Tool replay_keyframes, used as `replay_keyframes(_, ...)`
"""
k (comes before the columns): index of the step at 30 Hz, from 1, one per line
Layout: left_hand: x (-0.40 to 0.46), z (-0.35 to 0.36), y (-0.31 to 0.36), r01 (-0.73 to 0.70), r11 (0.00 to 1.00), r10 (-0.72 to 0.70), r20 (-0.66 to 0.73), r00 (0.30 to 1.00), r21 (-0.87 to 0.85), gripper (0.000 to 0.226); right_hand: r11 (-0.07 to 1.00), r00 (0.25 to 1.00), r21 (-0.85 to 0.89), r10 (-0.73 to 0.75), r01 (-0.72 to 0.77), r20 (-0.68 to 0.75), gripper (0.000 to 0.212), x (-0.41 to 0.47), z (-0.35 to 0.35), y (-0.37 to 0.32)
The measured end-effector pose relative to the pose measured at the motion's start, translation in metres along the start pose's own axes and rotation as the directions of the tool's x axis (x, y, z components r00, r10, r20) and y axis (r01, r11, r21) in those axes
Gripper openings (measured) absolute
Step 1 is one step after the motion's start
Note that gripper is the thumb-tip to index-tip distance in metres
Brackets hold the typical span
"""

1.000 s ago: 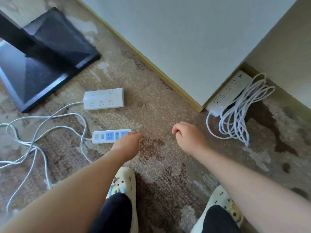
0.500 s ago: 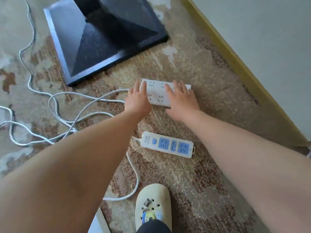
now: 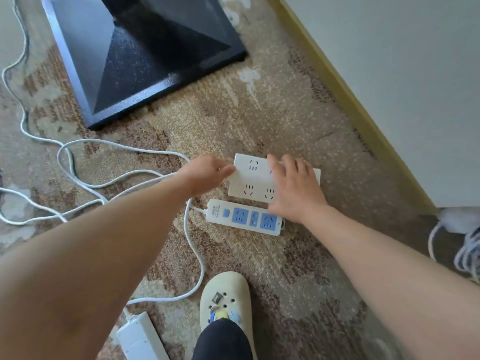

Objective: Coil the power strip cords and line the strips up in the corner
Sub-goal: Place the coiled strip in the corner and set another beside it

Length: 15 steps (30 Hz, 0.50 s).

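Right hand (image 3: 294, 187) lies flat atop white strip (image 3: 253, 179).

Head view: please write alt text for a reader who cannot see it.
Two bare hands hold a wide white power strip on patterned carpet: the left hand at its left end, the right hand flat on top. A blue-socket strip lies just below, loose white cords trailing left.

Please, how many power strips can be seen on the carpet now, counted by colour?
All-white power strips: 2, the wide white strip under both hands and the white strip at the bottom edge.
White strip with blue sockets: 1.
Total: 3.
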<state>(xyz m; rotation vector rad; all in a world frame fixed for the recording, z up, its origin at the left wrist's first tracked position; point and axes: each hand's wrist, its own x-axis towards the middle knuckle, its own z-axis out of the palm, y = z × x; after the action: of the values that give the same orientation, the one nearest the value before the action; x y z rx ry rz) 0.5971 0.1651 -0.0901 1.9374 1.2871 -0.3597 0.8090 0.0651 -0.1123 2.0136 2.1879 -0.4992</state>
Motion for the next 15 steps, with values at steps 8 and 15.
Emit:
replay_keyframes(8, -0.111, -0.027, 0.161, -0.141, 0.955, 0.134, -0.044, 0.990, -0.262, 0.029, 0.987, 0.953, 0.054, 0.163, -0.154, -0.256, 0.110, -0.168, -0.104, 0.025)
replay_keyframes(15, -0.242, -0.087, 0.307, -0.414, 0.859, 0.370, -0.195, 0.909, -0.302, 0.022, 0.933, 0.812, 0.196, 0.359, -0.302, -0.459, 0.109, -0.314, -0.242, 0.045)
